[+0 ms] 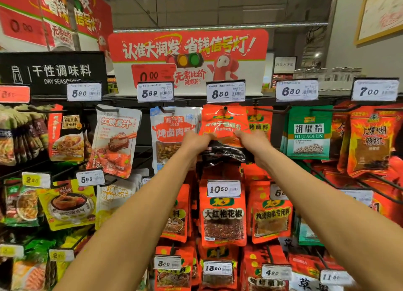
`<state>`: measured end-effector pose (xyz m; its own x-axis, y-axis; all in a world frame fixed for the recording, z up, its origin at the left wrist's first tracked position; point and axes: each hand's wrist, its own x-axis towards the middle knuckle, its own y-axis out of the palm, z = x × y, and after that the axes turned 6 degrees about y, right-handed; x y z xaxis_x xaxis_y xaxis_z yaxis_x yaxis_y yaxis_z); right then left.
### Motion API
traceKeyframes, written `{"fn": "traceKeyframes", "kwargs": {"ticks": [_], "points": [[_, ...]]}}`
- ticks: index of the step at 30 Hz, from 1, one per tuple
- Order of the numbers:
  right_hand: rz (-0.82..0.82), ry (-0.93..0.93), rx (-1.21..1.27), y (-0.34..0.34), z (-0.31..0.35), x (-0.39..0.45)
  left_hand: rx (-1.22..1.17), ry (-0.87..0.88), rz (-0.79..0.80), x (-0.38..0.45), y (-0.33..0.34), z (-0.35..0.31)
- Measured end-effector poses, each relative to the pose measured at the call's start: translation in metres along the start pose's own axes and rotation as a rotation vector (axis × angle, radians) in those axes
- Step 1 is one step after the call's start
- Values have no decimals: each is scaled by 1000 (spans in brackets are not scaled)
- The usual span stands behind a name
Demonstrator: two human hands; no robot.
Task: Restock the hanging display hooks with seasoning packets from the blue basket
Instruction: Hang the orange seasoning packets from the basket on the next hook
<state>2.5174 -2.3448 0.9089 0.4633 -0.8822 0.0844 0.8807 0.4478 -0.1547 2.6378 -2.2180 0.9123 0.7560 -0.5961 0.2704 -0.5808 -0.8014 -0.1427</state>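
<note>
Both hands, left hand [196,141] and right hand [253,141], pinch one red seasoning packet [224,125] already threaded on its hook [225,108]; next, probably slide it back and release.

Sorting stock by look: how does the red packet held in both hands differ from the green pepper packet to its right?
The held red packet is orange-red; the green pepper packet is green and white. The red one is pinched and creased by the left hand and right hand; the green one hangs flat, untouched. Both sit on top-row hooks.
</note>
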Motion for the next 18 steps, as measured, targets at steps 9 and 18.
{"fn": "traceKeyframes", "kwargs": {"ticks": [9, 18], "points": [[-31, 111, -58, 14, 11, 36, 176, -75, -105, 46, 28, -6], [-90, 76, -15, -1, -20, 22, 300, 129, -123, 17, 9, 26]]}}
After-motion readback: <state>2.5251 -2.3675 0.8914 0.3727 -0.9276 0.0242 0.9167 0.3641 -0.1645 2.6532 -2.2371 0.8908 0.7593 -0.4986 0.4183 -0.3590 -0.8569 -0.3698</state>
